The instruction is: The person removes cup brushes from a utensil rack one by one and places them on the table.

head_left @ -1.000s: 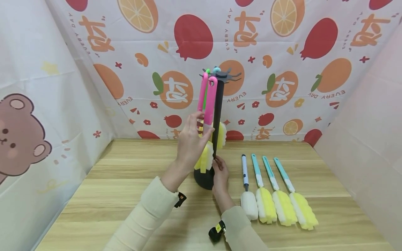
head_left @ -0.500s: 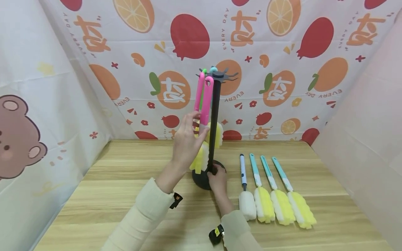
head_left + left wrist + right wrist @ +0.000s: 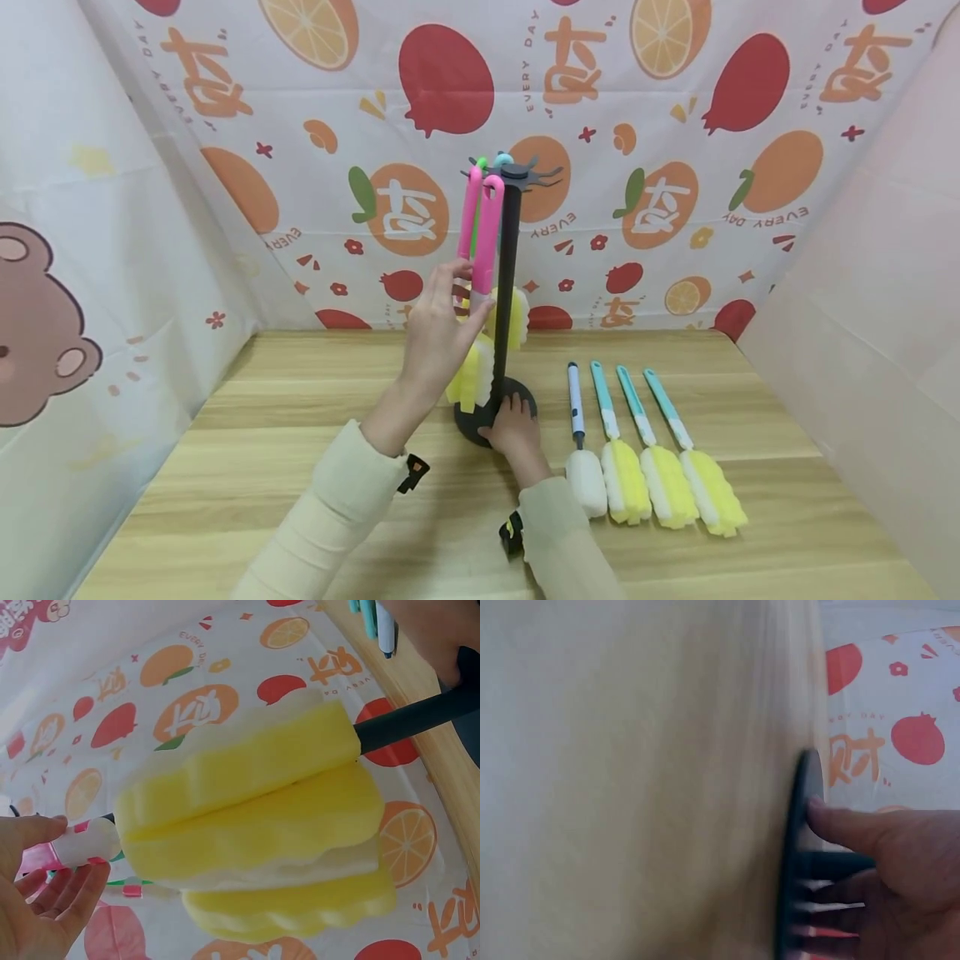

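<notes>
A black stand with an upright pole [image 3: 507,275], a hooked top [image 3: 517,172] and a round base [image 3: 468,423] stands mid-table. Several sponge bottle brushes hang on its left side. My left hand [image 3: 437,333] holds the front one, a pink-handled bottle brush [image 3: 487,242], at the lower handle between thumb and fingers. The yellow and white sponge head [image 3: 255,802] fills the left wrist view. My right hand [image 3: 517,429] rests on the base with fingers spread; in the right wrist view, its thumb [image 3: 847,825] touches the disc near the rim.
To the right lie several more brushes in a row: one with a white sponge head [image 3: 586,483] and others with teal handles [image 3: 606,400] and yellow-white heads. The wooden table [image 3: 300,400] meets a fruit-print cloth [image 3: 300,200] behind the stand.
My right hand has shifted from the lower pole down onto the base and spread its fingers. My left hand stays at the pink brush. The head view has turned slightly.
</notes>
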Available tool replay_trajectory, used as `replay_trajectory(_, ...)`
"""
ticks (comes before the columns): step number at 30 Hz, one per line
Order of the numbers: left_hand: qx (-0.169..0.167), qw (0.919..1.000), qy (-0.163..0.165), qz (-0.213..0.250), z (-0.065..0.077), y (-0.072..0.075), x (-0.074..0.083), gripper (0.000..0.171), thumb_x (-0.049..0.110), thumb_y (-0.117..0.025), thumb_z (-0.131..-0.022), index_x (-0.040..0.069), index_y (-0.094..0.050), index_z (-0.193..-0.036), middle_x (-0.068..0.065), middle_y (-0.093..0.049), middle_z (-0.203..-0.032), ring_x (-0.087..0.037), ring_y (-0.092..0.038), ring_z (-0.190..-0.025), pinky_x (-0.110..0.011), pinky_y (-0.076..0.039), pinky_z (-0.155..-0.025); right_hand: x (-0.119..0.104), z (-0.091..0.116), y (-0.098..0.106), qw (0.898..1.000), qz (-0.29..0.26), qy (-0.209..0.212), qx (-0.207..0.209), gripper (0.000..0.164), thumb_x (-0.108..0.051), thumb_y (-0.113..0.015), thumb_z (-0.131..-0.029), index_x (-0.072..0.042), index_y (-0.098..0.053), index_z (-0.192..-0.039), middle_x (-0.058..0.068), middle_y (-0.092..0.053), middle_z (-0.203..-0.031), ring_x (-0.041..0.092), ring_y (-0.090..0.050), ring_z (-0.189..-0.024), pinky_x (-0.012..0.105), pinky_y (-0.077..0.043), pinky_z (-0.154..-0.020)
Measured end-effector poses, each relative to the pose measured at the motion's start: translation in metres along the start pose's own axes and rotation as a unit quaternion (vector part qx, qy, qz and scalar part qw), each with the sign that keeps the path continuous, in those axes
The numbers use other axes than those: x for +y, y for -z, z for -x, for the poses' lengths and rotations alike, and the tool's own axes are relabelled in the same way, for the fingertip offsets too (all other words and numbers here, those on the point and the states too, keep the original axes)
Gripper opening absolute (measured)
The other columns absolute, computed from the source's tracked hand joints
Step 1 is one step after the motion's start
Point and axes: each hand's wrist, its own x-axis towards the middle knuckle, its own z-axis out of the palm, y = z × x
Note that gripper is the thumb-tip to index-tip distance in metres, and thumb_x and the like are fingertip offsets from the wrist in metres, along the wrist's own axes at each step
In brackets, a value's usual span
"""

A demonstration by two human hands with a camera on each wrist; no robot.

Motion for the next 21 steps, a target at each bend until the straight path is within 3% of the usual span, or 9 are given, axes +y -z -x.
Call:
replay_trajectory(5, -0.01, 0.9999, -0.004, -0.002, -0.004, 0.004, -0.001, 0.046, 0.006, -0.073, -0.078, -0.003, -0.048, -0.115, -0.014, -0.056, -0.101, -0.021, -0.059, -0.076, -0.029, -0.052, -0.061, -0.005, -0.004, 0.017, 0.996, 0.072, 0.022, -0.036, 0.075, -0.037, -0.072, -0.079, 0.008, -0.042, -0.132, 0.023, -0.038, -0.135, 0.036, -0.038, -0.122, 0.044, -0.034, -0.097)
replay_trajectory(11, -0.019, 0.9997, 0.004, -0.013, -0.005, 0.009, -0.002, 0.048, 0.006, -0.074, -0.078, -0.001, -0.047, -0.117, -0.014, -0.056, -0.102, -0.021, -0.059, -0.078, -0.029, -0.052, -0.062, -0.013, -0.008, 0.029, 0.974, 0.192, 0.045, -0.108, 0.075, -0.045, -0.064, -0.083, 0.003, -0.04, -0.136, 0.018, -0.038, -0.136, 0.031, -0.037, -0.123, 0.041, -0.036, -0.096)
replay_trajectory(14, -0.026, 0.9995, 0.008, -0.013, -0.005, 0.01, -0.001, 0.049, 0.008, -0.074, -0.078, -0.001, -0.046, -0.117, -0.014, -0.056, -0.103, -0.021, -0.059, -0.079, -0.029, -0.052, -0.062, -0.011, -0.008, 0.03, 0.967, 0.208, 0.048, -0.135, 0.075, -0.046, -0.06, -0.086, 0.002, -0.035, -0.139, 0.017, -0.03, -0.142, 0.03, -0.029, -0.129, 0.041, -0.033, -0.099)
replay_trajectory(21, -0.041, 0.9991, 0.01, -0.006, -0.003, 0.01, 0.002, 0.049, 0.01, -0.073, -0.079, 0.0, -0.046, -0.118, -0.013, -0.056, -0.105, -0.02, -0.059, -0.08, -0.028, -0.052, -0.064, 0.004, -0.008, 0.029, 0.964, 0.203, 0.059, -0.162, 0.076, -0.046, -0.053, -0.09, 0.002, -0.026, -0.142, 0.016, -0.018, -0.148, 0.027, -0.019, -0.134, 0.042, -0.025, -0.104)
